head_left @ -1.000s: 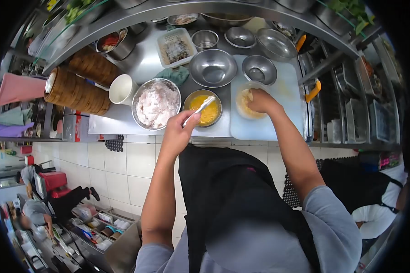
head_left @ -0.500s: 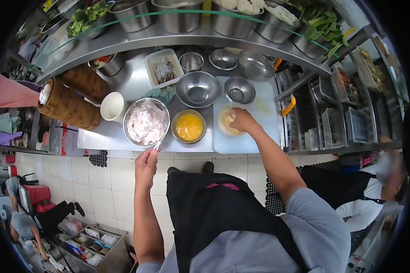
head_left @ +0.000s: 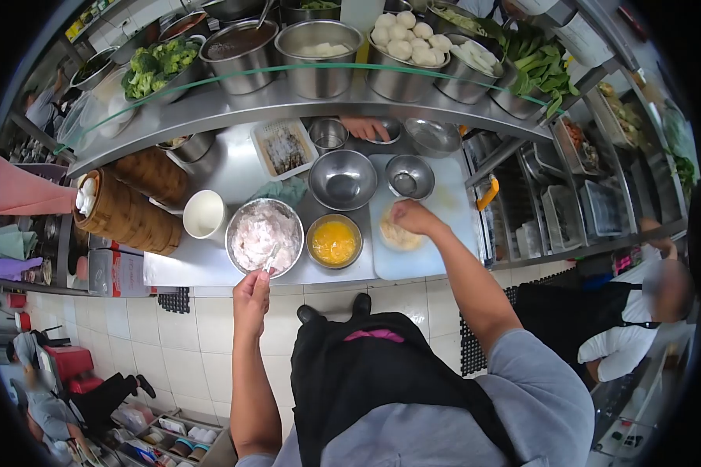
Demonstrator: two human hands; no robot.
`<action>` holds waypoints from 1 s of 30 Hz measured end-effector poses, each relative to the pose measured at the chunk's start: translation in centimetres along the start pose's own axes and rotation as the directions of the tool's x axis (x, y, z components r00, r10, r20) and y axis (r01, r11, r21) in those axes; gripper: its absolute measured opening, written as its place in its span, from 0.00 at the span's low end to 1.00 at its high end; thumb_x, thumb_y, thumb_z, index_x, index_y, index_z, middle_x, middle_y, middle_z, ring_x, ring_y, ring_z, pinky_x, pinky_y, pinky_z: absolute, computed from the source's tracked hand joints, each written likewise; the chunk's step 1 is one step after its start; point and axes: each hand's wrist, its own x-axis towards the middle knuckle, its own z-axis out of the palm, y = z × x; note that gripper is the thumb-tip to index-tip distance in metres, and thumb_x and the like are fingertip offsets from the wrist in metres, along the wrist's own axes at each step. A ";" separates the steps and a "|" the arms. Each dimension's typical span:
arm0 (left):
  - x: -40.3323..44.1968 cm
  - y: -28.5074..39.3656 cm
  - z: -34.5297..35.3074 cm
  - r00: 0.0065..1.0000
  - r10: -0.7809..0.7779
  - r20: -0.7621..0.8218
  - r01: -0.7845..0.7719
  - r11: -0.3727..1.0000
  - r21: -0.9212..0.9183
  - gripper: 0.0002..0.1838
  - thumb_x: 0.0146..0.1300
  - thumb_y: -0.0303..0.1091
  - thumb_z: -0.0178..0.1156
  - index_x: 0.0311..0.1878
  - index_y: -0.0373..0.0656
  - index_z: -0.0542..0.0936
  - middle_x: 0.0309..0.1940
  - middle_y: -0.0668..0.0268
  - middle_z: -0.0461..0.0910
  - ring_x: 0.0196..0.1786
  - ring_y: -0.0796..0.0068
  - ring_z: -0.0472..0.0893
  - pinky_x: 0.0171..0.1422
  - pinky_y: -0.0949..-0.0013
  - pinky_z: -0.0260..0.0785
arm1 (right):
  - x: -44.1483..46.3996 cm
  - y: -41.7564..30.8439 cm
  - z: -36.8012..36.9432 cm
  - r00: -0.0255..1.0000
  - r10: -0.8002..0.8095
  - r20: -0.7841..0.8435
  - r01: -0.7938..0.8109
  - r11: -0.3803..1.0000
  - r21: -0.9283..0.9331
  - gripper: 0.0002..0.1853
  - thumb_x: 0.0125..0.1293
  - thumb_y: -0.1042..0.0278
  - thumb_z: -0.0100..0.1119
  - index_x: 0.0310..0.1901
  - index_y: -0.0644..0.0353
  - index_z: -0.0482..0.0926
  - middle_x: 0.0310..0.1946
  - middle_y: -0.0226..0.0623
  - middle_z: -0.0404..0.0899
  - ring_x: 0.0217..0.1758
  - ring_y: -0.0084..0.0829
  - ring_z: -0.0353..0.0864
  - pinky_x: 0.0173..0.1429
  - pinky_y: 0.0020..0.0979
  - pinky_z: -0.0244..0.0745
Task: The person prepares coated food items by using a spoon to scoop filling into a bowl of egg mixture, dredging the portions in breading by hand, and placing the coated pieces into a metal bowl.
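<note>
My left hand (head_left: 251, 293) is closed around the handle of a thin metal utensil (head_left: 273, 255). Its far end rests in the pinkish-white paste (head_left: 262, 230) that fills a steel bowl (head_left: 230, 251); the tip's shape is unclear. Fingers pinched together, my right hand (head_left: 415, 217) is at the upper edge of a pale yellow round pile (head_left: 399, 236), perhaps thin wrappers, on the white cutting board (head_left: 393, 267). What those fingers hold is hidden. Between my hands stands a steel bowl of beaten egg (head_left: 334, 241).
Empty steel bowls (head_left: 343, 180) and a white basket (head_left: 283, 149) stand behind. A white tub (head_left: 205, 215) and bamboo steamers (head_left: 128, 208) are at left. Another person's hand (head_left: 366, 128) reaches under the shelf (head_left: 311, 103). A co-worker (head_left: 600, 311) is at right.
The view has tilted up, showing more of the shelf. Another person's hand has appeared at a small back bowl. My right hand has shifted to the pile's upper edge; the utensil reaches further over the paste.
</note>
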 end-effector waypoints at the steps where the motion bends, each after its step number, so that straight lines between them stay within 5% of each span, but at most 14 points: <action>1: 0.3 0.4 -0.2 1.000 0.002 0.007 -0.002 1.000 -0.003 0.18 0.74 0.42 0.59 0.54 0.35 0.82 0.19 0.83 0.62 0.18 0.94 0.54 0.20 0.80 0.44 | 0.5 0.4 1.5 0.994 -0.079 0.081 0.081 0.996 -0.027 0.10 0.58 0.64 0.60 0.35 0.61 0.85 0.37 0.45 0.86 0.44 0.42 0.85 0.53 0.38 0.78; 2: 0.5 0.8 -0.5 1.000 0.001 0.009 -0.001 1.000 -0.007 0.18 0.74 0.42 0.59 0.54 0.36 0.82 0.19 0.83 0.62 0.18 0.93 0.55 0.20 0.80 0.44 | 0.6 0.3 2.8 0.974 -0.153 0.166 0.163 0.986 -0.047 0.09 0.58 0.65 0.59 0.35 0.61 0.84 0.36 0.45 0.86 0.42 0.41 0.85 0.51 0.37 0.78; 6: 1.7 1.4 -1.7 0.999 -0.010 0.038 0.011 1.000 -0.012 0.18 0.74 0.42 0.59 0.53 0.36 0.82 0.20 0.82 0.62 0.19 0.93 0.55 0.21 0.81 0.45 | 0.5 -0.5 2.9 0.985 -0.001 0.175 0.014 0.997 -0.077 0.12 0.59 0.63 0.61 0.40 0.61 0.84 0.41 0.46 0.86 0.46 0.43 0.84 0.53 0.38 0.76; 10: 3.2 1.6 -2.4 0.998 -0.020 0.066 0.020 1.000 0.005 0.18 0.74 0.43 0.59 0.53 0.36 0.82 0.20 0.82 0.63 0.19 0.93 0.55 0.21 0.81 0.45 | -0.6 -0.2 1.0 0.979 -0.036 0.200 0.039 0.999 -0.007 0.14 0.59 0.62 0.63 0.44 0.59 0.82 0.44 0.46 0.84 0.49 0.44 0.83 0.55 0.39 0.76; 13: 3.3 2.7 -2.3 0.998 0.013 0.059 -0.013 1.000 0.001 0.19 0.74 0.44 0.58 0.53 0.36 0.82 0.20 0.82 0.63 0.19 0.92 0.55 0.21 0.81 0.44 | -3.4 -1.1 1.3 0.958 -0.277 0.072 0.285 0.941 -0.180 0.18 0.55 0.63 0.67 0.47 0.57 0.79 0.46 0.44 0.83 0.50 0.45 0.82 0.55 0.42 0.77; 15: 3.4 2.7 -1.9 0.999 0.023 0.035 -0.022 1.000 -0.006 0.19 0.74 0.44 0.58 0.54 0.36 0.81 0.19 0.81 0.62 0.18 0.92 0.54 0.20 0.81 0.43 | -4.5 -2.8 2.2 0.976 -0.214 -0.037 0.175 0.876 -0.450 0.23 0.52 0.63 0.70 0.50 0.56 0.75 0.47 0.43 0.78 0.50 0.48 0.82 0.56 0.44 0.78; 19: 3.0 2.4 -0.1 1.000 0.013 -0.018 -0.014 0.999 -0.050 0.19 0.75 0.43 0.58 0.55 0.35 0.79 0.19 0.79 0.63 0.17 0.92 0.54 0.19 0.81 0.42 | -4.1 -3.5 2.3 0.993 -0.103 -0.054 0.065 0.874 -0.481 0.22 0.53 0.68 0.66 0.51 0.55 0.76 0.49 0.45 0.77 0.52 0.49 0.82 0.56 0.45 0.79; 23: 2.9 2.3 1.8 0.999 -0.014 -0.040 0.012 0.998 -0.059 0.20 0.74 0.44 0.58 0.56 0.35 0.78 0.20 0.79 0.64 0.17 0.91 0.55 0.19 0.82 0.43 | -2.9 -1.1 0.6 0.996 -0.062 -0.060 0.035 0.929 -0.367 0.23 0.51 0.69 0.64 0.53 0.57 0.78 0.53 0.46 0.79 0.53 0.49 0.82 0.57 0.44 0.79; 28: 2.5 2.4 3.0 0.997 -0.007 -0.074 0.004 0.999 -0.049 0.21 0.75 0.45 0.58 0.57 0.34 0.78 0.20 0.78 0.64 0.17 0.91 0.55 0.19 0.82 0.44 | -1.3 -1.2 -4.0 0.962 0.016 0.271 0.001 0.998 -0.063 0.26 0.51 0.63 0.61 0.55 0.57 0.79 0.54 0.48 0.81 0.55 0.49 0.81 0.61 0.44 0.76; 30: 2.7 2.3 3.6 0.997 -0.013 -0.075 0.009 0.998 -0.057 0.21 0.75 0.44 0.58 0.58 0.34 0.77 0.20 0.78 0.65 0.17 0.91 0.56 0.19 0.82 0.45 | -1.3 -0.3 -3.5 0.987 -0.034 0.159 0.064 0.981 -0.185 0.26 0.51 0.62 0.64 0.54 0.59 0.79 0.50 0.49 0.83 0.54 0.50 0.82 0.59 0.43 0.77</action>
